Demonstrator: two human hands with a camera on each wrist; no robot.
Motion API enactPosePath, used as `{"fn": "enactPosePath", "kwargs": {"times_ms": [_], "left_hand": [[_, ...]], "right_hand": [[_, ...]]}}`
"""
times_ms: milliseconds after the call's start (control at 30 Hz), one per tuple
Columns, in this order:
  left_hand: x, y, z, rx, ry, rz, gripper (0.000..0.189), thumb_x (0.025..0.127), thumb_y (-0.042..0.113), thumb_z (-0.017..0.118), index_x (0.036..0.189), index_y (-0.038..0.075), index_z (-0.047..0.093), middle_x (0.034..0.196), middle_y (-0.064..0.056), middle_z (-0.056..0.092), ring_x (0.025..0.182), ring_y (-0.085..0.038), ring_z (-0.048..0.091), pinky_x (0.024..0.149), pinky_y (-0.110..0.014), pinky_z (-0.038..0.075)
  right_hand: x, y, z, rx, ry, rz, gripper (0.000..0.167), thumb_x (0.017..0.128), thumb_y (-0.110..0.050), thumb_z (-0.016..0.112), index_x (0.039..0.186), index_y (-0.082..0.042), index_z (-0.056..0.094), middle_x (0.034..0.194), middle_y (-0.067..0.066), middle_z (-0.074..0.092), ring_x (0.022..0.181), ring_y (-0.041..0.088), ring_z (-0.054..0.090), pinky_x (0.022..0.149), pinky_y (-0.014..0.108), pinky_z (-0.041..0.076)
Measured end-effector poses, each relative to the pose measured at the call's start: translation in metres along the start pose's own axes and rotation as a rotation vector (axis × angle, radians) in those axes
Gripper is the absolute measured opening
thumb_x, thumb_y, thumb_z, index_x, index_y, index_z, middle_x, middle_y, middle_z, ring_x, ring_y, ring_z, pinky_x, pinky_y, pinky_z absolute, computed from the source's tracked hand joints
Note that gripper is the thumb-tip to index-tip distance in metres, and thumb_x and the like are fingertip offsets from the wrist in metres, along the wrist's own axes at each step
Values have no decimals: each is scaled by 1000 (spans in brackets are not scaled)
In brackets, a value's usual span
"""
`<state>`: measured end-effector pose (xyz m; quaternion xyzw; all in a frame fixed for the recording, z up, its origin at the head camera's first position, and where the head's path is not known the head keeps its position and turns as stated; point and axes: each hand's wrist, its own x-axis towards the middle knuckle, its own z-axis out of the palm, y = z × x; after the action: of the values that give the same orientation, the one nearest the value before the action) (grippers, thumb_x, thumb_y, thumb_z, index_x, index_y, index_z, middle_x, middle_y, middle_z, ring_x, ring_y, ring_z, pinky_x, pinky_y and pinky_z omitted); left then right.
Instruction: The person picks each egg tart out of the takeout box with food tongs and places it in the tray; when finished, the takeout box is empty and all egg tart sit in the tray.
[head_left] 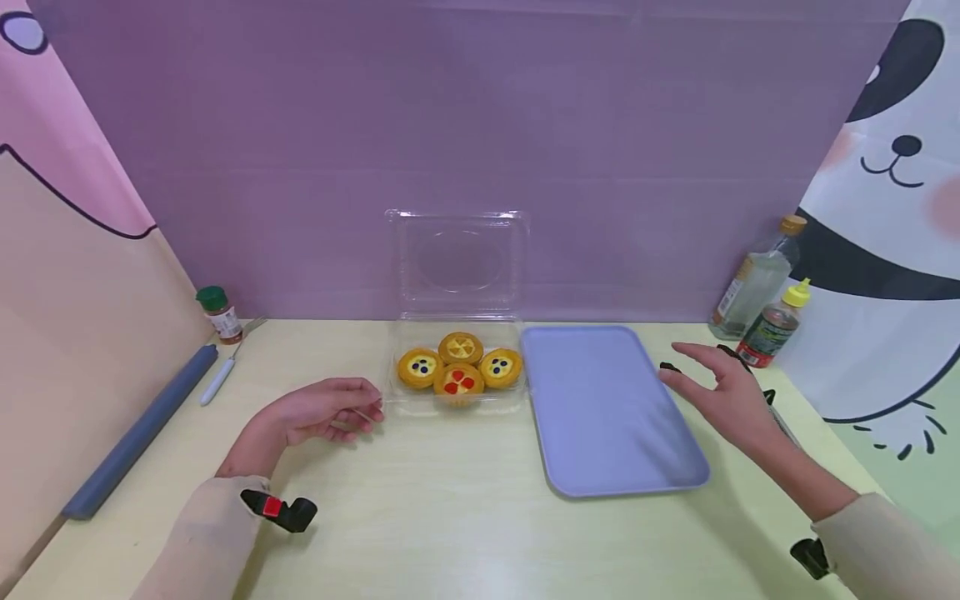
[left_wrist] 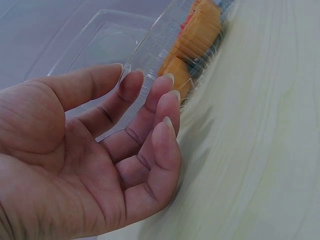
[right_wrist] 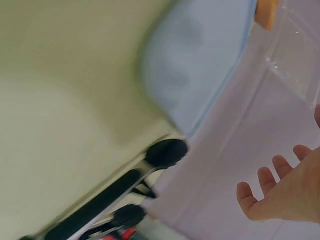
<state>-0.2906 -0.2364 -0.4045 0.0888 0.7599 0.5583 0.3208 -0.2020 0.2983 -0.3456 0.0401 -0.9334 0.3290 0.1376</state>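
Note:
My left hand [head_left: 330, 410] is at the front left corner of an open clear plastic container [head_left: 460, 262]; its thumb and forefinger appear to pinch the rim [left_wrist: 145, 42] while the other fingers curl loosely. Inside the container lie several small tarts: two with dark blue dots, a red-topped tart [head_left: 459, 383] and a yellow-topped tart [head_left: 461, 347]. Over the right side of a light purple tray [head_left: 592, 417] hovers my right hand [head_left: 731, 404], fingers spread and holding nothing. Black-ended utensils [right_wrist: 165, 152] lie beneath and beside it, partly hidden in the head view.
At the back right stand a glass bottle [head_left: 757, 279] and a yellow-capped bottle [head_left: 772, 325]. A green-lidded jar [head_left: 219, 315], a fork [head_left: 225, 371] and a blue-grey roll [head_left: 142, 433] are along the left edge. A purple backdrop [head_left: 465, 100] rises behind the table.

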Motion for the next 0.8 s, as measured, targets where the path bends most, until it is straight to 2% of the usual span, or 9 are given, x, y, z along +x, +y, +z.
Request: {"fn": "enactPosePath", "kwargs": {"times_ms": [100,200,233,267,367,467,600,800], "left_hand": [[1,-1,0,-5,-7,0,39,102,35,57,120,1,53,107,-5,68,90,-18,66,75,-29,56],[1,-2,-2,-5,-6,3,39,102,36,57,120,2,54,107,-5,67,89,-18,65,75,-29,56],[1,-2,-2,-3,-8,5,39,102,36,57,120,2,54,107,-5,67,89,-17,65,75,-29,57],[1,-2,-2,-1,-9,6,38,102,36,57,120,2,53,108,-5,67,89,-17,65,75,-29,57],[0,0,-4,-1,-3,8,38,102,36,58,120,2,54,108,-5,67,90,-18,65,75,-30,57],[-2,1,-4,-3,8,3,36,102,35,58,118,3,55,107,-5,67,90,-18,65,75,-29,57],[-2,2,-3,-2,-2,1,36,102,35,58,118,3,55,107,-5,68,89,-17,65,75,-29,57],[-1,0,-2,-7,-4,1,39,102,35,58,120,1,55,106,-5,68,89,-18,65,75,-29,57]], "right_hand": [[-13,14,-7,-14,-13,46,62,96,-43,66,146,-10,51,151,21,48,139,44,41,100,63,39],[-24,27,-15,-48,-1,75,62,96,-44,66,148,-13,49,149,19,50,134,38,45,98,51,42],[-28,33,-18,-57,6,85,63,96,-44,66,148,-14,49,149,17,51,132,36,46,98,43,43],[-30,37,-20,-68,13,94,63,95,-44,66,148,-14,49,149,18,51,132,36,46,98,43,43],[-36,51,-30,-101,25,100,65,95,-42,67,148,-10,48,147,22,51,133,41,45,102,48,41],[-38,64,-38,-135,16,91,70,96,-40,66,148,2,43,146,33,46,133,55,40,100,64,35],[-40,85,-43,-191,-14,123,81,96,-42,64,147,14,33,143,43,40,131,62,36,99,70,33],[-38,115,-41,-298,-45,226,97,93,-54,61,147,19,25,140,49,34,127,65,32,98,72,32]]}}
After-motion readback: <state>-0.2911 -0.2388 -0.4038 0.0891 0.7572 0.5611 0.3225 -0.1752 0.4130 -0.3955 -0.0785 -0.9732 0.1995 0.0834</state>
